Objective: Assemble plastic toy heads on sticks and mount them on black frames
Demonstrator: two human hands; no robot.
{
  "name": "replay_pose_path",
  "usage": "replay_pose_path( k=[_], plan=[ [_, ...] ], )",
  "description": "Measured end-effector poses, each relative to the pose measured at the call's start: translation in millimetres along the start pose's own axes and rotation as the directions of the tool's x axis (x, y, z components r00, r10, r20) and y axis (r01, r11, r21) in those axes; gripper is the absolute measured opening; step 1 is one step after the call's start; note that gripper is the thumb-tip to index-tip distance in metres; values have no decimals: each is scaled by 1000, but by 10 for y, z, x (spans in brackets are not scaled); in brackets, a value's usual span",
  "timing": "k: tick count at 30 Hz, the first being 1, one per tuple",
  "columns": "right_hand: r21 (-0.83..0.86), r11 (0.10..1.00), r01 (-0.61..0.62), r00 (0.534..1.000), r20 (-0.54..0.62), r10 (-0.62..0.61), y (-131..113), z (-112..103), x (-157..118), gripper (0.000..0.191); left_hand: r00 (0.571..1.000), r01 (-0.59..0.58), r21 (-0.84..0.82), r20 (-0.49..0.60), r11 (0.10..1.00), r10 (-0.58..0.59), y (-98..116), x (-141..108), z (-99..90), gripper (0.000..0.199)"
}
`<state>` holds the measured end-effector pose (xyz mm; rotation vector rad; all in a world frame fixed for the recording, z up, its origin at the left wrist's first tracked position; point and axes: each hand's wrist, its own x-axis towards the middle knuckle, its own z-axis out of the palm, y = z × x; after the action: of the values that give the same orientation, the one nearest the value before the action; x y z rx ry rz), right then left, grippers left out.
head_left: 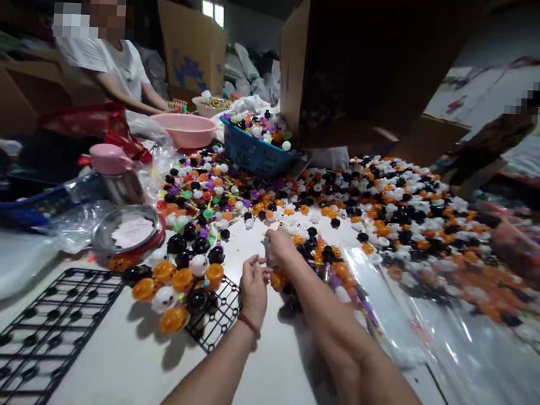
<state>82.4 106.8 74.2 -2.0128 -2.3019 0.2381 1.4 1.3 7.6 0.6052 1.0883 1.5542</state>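
Note:
My left hand [253,290], with a red bracelet at the wrist, hovers over the white table, palm turned to the right. Its fingers are loosely curved and apart, and nothing shows in them. Just beyond and to the right, my right hand [279,248] has its fingers pinched together by the pile; what they hold is too small to make out. Left of my hands, a black grid rack [211,328] bears a cluster of orange, white and black round toppers [182,280]. Under my right forearm lie more toppers with thin coloured sticks [341,270].
A second black grid [52,330] lies at the left. Behind it stand a pink-lidded flask [119,175] and a round tin [128,232]. A large topper heap [404,202], a blue basket [254,151], a pink basin [186,130] and a co-worker [119,67] are farther back. Clear plastic bags [381,309] lie right.

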Motion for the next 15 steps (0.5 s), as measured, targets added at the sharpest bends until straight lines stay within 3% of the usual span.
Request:
replay_pose_path(
  k=[3, 5, 6, 8, 10, 13, 15],
  plan=[
    [202, 979, 39, 999, -21, -36, 26, 32, -204, 26, 998, 66, -164, 30, 984, -62, 57, 13, 21, 47],
    [476, 878, 50, 999, -10, -52, 12, 68, -422, 31, 990, 124, -314, 108, 941, -94, 98, 10, 36, 49],
    [648, 761, 31, 999, 3, -43, 9, 80, -539, 35, 983, 155, -370, 154, 916, -104, 118, 2, 45, 46],
    [906, 422, -40, 999, 37, 15, 18, 82, -761, 43, 961, 221, -411, 246, 885, -126, 153, -29, 63, 41],
    [984, 155, -89, 994, 79, 70, 45, 52, -935, 43, 933, 284, -387, 321, 877, -161, 182, -68, 76, 40],
    [993, -39, -109, 991, 112, 71, 93, -19, -1106, 37, 905, 330, -369, 386, 869, -180, 213, -113, 82, 41],
    [993, -88, -83, 992, 90, 84, 129, -61, -1183, 35, 902, 338, -376, 390, 863, -184, 224, -125, 80, 42]
  ],
)
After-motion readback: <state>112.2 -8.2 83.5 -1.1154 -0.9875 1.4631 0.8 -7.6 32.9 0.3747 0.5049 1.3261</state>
